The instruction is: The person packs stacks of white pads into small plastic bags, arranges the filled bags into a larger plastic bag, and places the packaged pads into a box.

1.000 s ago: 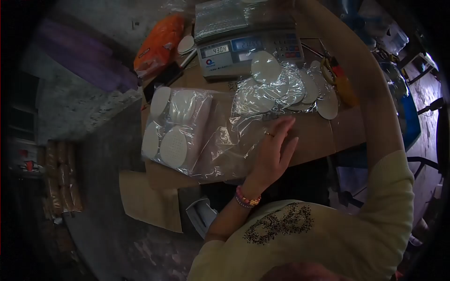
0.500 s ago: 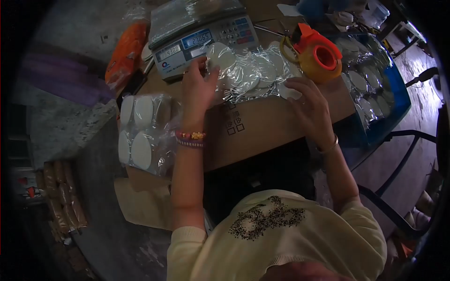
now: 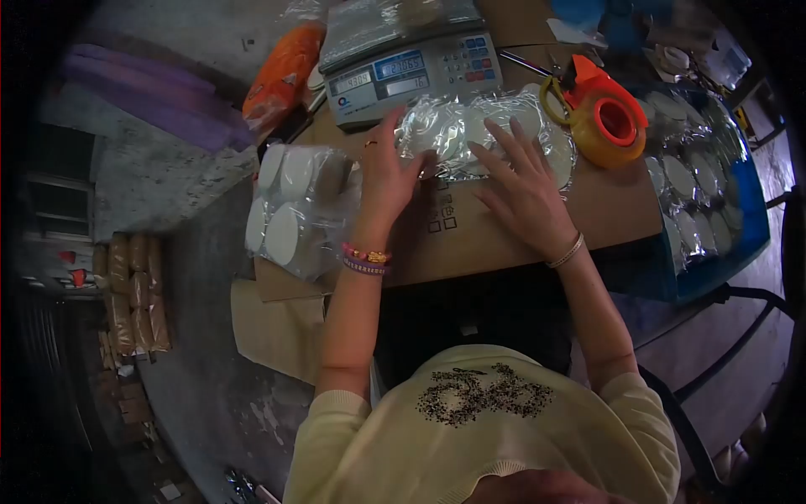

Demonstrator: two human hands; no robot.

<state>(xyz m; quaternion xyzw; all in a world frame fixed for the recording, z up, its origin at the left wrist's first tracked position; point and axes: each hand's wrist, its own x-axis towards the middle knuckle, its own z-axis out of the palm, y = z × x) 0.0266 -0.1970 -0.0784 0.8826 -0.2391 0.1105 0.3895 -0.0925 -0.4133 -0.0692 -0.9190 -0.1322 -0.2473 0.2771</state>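
A clear plastic bag (image 3: 445, 126) of flat white rounded pads lies on the brown cardboard in front of me, its film wrinkled and shiny. My left hand (image 3: 388, 172) is cupped at the bag's left end, thumb and fingers apart. My right hand (image 3: 531, 197) lies over the bag's right half with its fingers spread on the film. At the right end, a white pad (image 3: 557, 156) shows beside that hand. To the left of my left wrist sits a second clear bag (image 3: 294, 206) with several white oval pads.
Behind the bag stands a digital scale (image 3: 411, 71). An orange tape dispenser (image 3: 617, 126) is to the right, near a blue bin (image 3: 747, 210) holding bagged pads. An orange plastic bag (image 3: 285, 76) is at the back left. The cardboard (image 3: 487, 239) has a near edge before me.
My right hand has moved left from the white pad at the right end onto the bag, its fingers now spread. My left hand stays at the left end. The camera view has shifted.
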